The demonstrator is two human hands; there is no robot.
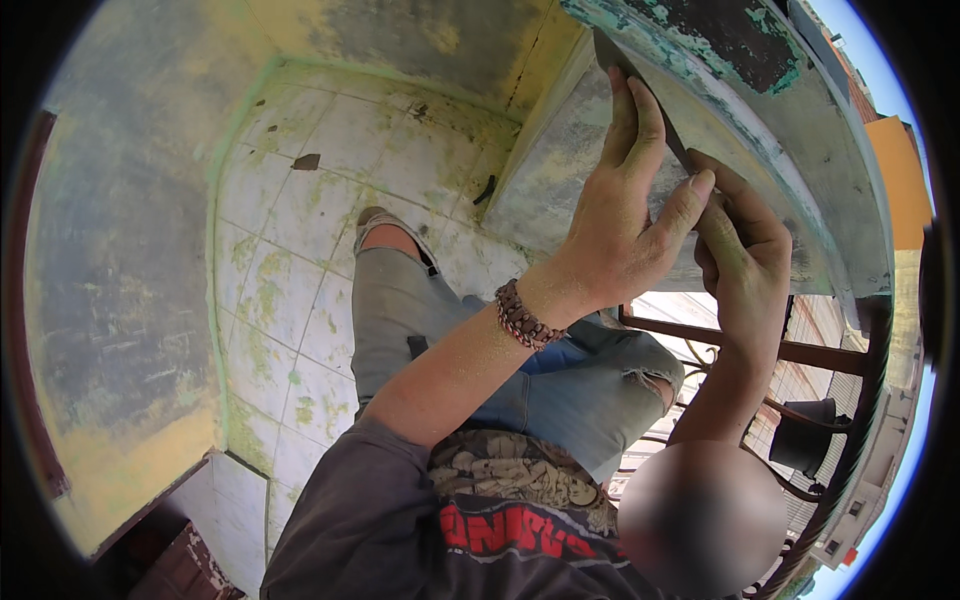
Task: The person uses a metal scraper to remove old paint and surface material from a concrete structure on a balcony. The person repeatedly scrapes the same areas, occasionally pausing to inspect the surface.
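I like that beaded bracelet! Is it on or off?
On: the bracelet wraps the wrist below the left hand, which presses a scraper.

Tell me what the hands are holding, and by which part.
Both grip a flat dark metal scraper blade laid against the grey concrete ledge: left hand presses fingers along it, right hand pinches its lower end.
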